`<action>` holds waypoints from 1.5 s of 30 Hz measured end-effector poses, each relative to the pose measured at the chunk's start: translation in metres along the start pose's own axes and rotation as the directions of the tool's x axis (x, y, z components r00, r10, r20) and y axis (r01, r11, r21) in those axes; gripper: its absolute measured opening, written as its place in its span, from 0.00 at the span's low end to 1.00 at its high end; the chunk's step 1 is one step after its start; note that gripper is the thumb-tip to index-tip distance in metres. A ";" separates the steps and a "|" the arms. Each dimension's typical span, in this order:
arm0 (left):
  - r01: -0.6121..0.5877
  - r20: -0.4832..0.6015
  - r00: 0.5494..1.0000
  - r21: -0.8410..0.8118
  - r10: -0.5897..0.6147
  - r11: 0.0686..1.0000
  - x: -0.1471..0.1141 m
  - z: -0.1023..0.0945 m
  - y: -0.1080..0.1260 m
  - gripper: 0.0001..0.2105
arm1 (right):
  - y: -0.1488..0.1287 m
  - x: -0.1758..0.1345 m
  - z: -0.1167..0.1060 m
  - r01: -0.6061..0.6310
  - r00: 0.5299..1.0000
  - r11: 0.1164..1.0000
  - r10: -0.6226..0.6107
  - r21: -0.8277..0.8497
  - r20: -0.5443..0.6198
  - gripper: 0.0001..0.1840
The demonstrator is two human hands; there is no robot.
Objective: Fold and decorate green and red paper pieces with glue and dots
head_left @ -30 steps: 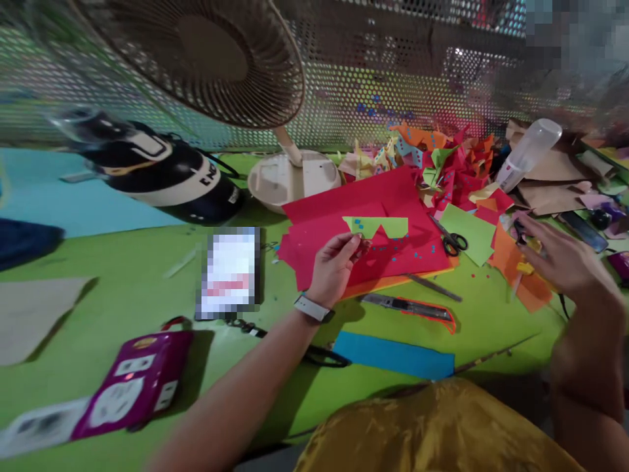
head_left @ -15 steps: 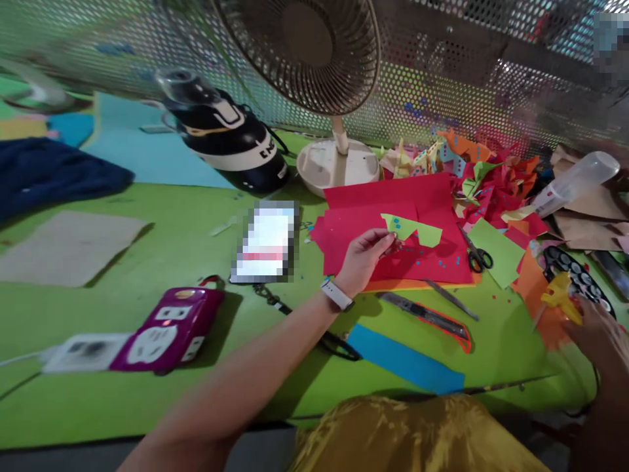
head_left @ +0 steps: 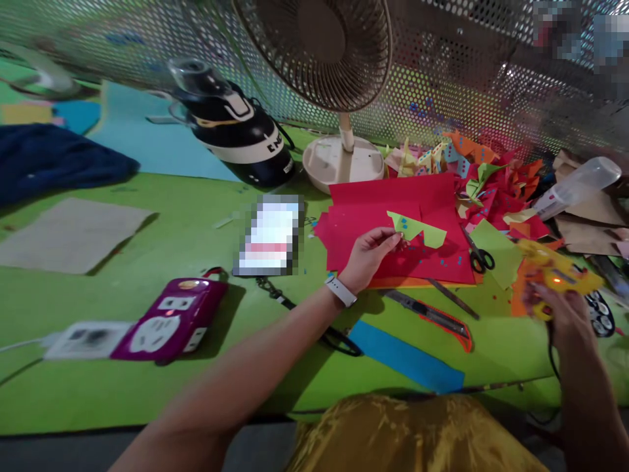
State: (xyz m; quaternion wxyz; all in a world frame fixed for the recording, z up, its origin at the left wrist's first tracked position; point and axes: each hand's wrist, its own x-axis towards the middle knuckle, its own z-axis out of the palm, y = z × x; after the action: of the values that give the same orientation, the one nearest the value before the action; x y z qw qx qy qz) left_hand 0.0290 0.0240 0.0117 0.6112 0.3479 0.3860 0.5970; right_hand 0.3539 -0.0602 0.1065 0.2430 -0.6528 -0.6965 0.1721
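While left hand [head_left: 372, 255] pinches a green paper strip [head_left: 413, 227] over red paper [head_left: 366, 206] | right hand [head_left: 565, 308] grips yellow glue gun [head_left: 560, 263]

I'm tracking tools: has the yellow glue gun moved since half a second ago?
Yes: judged against the black scissors, the yellow glue gun, held in the right hand, has moved upward in the view.
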 end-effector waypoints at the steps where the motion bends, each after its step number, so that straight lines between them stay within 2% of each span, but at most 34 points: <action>1: 0.006 -0.002 1.000 0.003 -0.006 1.000 0.000 0.001 0.001 0.14 | -0.011 0.008 0.012 0.012 0.999 0.996 -0.015 0.083 0.035 0.16; 4: 0.024 -0.006 1.000 0.009 -0.024 1.000 -0.001 0.001 0.002 0.14 | -0.040 0.026 0.051 0.011 0.986 0.941 -0.066 0.338 0.152 0.16; 6: 0.020 0.001 1.000 0.013 -0.020 1.000 -0.001 0.000 0.002 0.14 | -0.050 0.031 0.072 -0.050 0.964 0.868 -0.087 0.495 0.251 0.15; 9: 0.013 0.002 1.000 0.030 -0.013 0.999 -0.001 -0.002 0.001 0.14 | -0.046 0.027 0.085 -0.145 0.945 0.775 -0.075 0.614 0.318 0.13; 11: 0.014 -0.003 1.000 0.043 -0.014 0.999 -0.002 -0.003 0.001 0.13 | -0.036 0.021 0.082 -0.161 0.967 0.758 -0.007 0.632 0.255 0.11; 14: 0.014 -0.004 1.000 0.054 -0.014 0.998 -0.002 -0.003 0.001 0.14 | -0.022 0.013 0.068 -0.142 0.990 0.774 0.115 0.617 0.084 0.09; 18: 0.016 -0.003 1.000 0.055 -0.015 0.998 -0.001 -0.002 0.000 0.14 | -0.016 0.009 0.048 -0.032 0.974 0.795 0.161 0.606 -0.161 0.10; 21: 0.017 -0.018 1.000 0.050 -0.016 0.999 -0.001 -0.003 0.000 0.14 | -0.008 0.006 0.040 0.011 0.928 0.886 0.163 0.463 -0.334 0.15; 24: 0.024 -0.021 1.000 0.056 -0.022 0.998 0.000 -0.004 0.000 0.14 | 0.012 -0.003 0.043 -0.006 0.914 0.991 0.061 0.134 -0.402 0.19; 26: 0.025 -0.014 1.000 0.057 -0.024 0.998 0.000 -0.004 0.000 0.14 | 0.026 -0.012 0.050 0.069 0.924 0.987 -0.117 -0.143 -0.364 0.16; 29: 0.022 -0.007 1.000 0.052 -0.021 0.998 0.000 -0.004 0.000 0.14 | 0.038 -0.023 0.062 0.266 0.930 0.896 -0.335 -0.355 -0.149 0.08; 31: 0.023 -0.009 1.000 0.047 -0.023 0.999 0.000 -0.005 0.000 0.13 | 0.039 -0.026 0.068 0.334 0.925 0.857 -0.378 -0.392 -0.038 0.10; 32: 0.023 -0.011 1.000 0.045 -0.023 0.999 0.000 -0.005 0.001 0.13 | 0.038 -0.026 0.070 0.349 0.921 0.844 -0.390 -0.408 -0.019 0.11; 36: 0.029 -0.014 0.999 0.042 -0.029 0.999 -0.001 -0.004 0.002 0.13 | 0.037 -0.025 0.075 0.362 0.905 0.803 -0.424 -0.473 -0.027 0.14; 39: 0.030 -0.020 0.999 0.043 -0.029 0.999 -0.001 -0.003 0.003 0.14 | 0.041 -0.025 0.073 0.317 0.921 0.822 -0.387 -0.473 -0.055 0.15; 42: 0.035 -0.022 0.999 0.048 -0.034 0.998 0.000 -0.003 0.002 0.14 | 0.052 -0.024 0.055 0.246 0.933 0.862 -0.335 -0.444 -0.134 0.13; 44: 0.037 -0.019 0.999 0.046 -0.036 0.998 0.000 -0.003 0.002 0.14 | 0.065 -0.021 0.032 0.138 0.917 0.880 -0.286 -0.454 -0.277 0.10; 45: 0.036 -0.017 0.999 0.045 -0.035 0.998 0.000 -0.003 0.002 0.14 | 0.073 -0.019 0.018 0.043 0.911 0.891 -0.221 -0.452 -0.348 0.10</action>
State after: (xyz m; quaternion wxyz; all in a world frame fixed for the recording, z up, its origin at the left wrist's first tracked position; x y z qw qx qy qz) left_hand 0.0250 0.0237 0.0120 0.6105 0.3499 0.4105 0.5799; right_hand 0.4044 -0.0713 0.0494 0.2363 -0.6615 -0.6982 -0.1382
